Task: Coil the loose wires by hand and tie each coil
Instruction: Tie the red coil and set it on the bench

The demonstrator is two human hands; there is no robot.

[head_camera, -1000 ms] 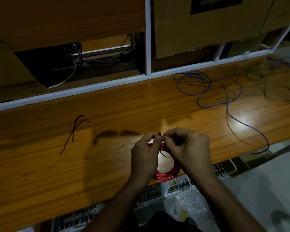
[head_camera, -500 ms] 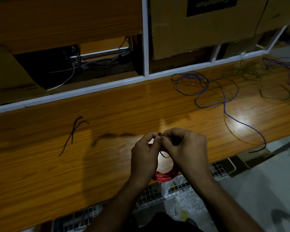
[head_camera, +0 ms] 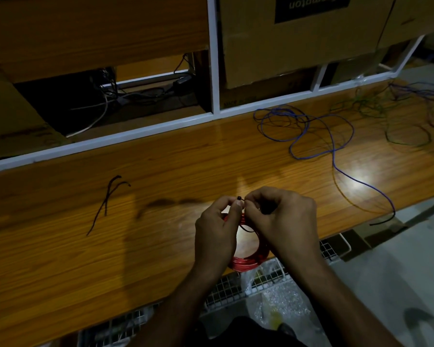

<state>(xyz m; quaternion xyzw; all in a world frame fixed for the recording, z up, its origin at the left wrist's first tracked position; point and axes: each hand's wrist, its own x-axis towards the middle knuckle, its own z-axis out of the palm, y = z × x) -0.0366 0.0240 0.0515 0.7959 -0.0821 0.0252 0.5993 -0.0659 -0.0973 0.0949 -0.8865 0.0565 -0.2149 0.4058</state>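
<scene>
Your left hand (head_camera: 217,227) and right hand (head_camera: 283,221) meet low in the centre of the frame, over the near edge of the wooden counter (head_camera: 161,171). Both pinch a thin black tie (head_camera: 239,198) between curled fingers, above the red wire coil (head_camera: 246,261) lying on the counter beneath them. Two spare black ties (head_camera: 108,201) lie at centre left. Loose blue wire (head_camera: 311,136) sprawls at upper right, green wire (head_camera: 398,126) beyond it.

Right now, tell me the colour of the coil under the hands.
Red: the coil shows best in the head view, on the bench edge.
</scene>
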